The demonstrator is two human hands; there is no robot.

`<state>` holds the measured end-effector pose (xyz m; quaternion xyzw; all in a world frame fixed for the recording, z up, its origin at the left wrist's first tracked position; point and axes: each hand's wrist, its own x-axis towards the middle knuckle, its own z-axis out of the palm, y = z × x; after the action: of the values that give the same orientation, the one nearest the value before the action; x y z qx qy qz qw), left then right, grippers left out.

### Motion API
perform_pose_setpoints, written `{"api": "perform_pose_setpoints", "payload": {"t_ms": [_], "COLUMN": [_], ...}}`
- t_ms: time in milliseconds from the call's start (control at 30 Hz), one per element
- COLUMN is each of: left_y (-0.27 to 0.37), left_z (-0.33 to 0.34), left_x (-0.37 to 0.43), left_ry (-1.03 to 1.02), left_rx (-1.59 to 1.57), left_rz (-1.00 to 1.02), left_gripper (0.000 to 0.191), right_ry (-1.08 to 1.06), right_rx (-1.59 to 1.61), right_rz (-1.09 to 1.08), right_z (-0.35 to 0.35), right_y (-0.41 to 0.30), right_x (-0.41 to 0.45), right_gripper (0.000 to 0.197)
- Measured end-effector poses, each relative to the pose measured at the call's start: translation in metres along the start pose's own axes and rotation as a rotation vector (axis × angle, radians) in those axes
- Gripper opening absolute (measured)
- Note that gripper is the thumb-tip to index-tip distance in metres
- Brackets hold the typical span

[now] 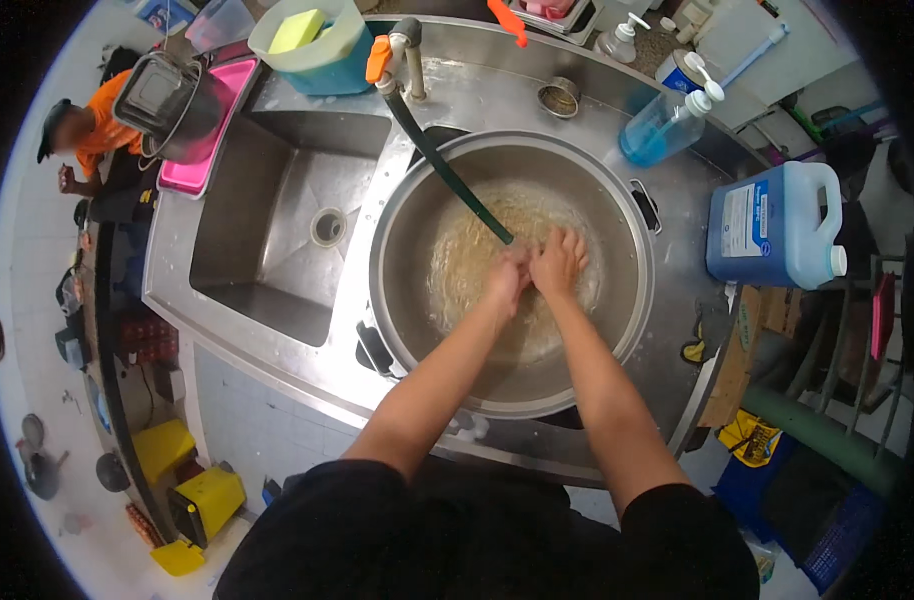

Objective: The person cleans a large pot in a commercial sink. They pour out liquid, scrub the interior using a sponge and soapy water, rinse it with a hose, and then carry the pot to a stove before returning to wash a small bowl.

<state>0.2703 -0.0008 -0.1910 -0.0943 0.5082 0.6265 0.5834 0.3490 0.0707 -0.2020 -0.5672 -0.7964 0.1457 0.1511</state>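
Observation:
A large round metal pot [397,225] stands over the right part of the steel sink counter. Cloudy, yellowish water [464,262] swirls in its bottom. A dark green hose [457,186] runs from the orange-handled tap [379,58] down into the pot, its end just above my hands. My left hand [508,279] is blurred, close under the hose end, with its fingers partly hidden. Beside it, my right hand [559,262] has its back up and its fingers bent; whether anything lies under either palm cannot be seen.
Left of the pot is a steel sink basin [299,232]. A pink tray [194,176] holds metal containers. A plastic tub [329,64] with a yellow sponge stands behind. To the right are a pump bottle [655,133] and a blue jerrycan [757,225]. Another person [100,124] is at far left.

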Motion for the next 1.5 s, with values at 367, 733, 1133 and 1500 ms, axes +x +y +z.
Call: {"api": "perform_pose_setpoints", "payload": {"t_ms": [367,733,1133,1500], "left_y": [0.099,0.119,0.102,0.117], "left_z": [-0.090,-0.136,-0.156,-0.160], "left_x": [-0.186,-0.267,-0.230,-0.208], "left_ry": [-0.034,0.391,0.567,0.359], "left_rx": [0.641,0.792,0.590,0.387], "left_rz": [0.397,0.334,0.268,0.181], "left_gripper": [0.015,0.064,0.067,0.055], "right_ry": [-0.589,-0.891,-0.200,-0.112], "right_rx": [-0.237,-0.751,-0.151,0.492], "right_rz": [-1.069,-0.905,0.019,-0.094], "right_z": [0.055,-0.182,-0.188,-0.358], "right_y": [-0.113,0.059,0.040,-0.027], "right_x": [-0.077,0.001,0.112,0.140], "right_gripper": [0.061,0.018,0.074,0.051]}}
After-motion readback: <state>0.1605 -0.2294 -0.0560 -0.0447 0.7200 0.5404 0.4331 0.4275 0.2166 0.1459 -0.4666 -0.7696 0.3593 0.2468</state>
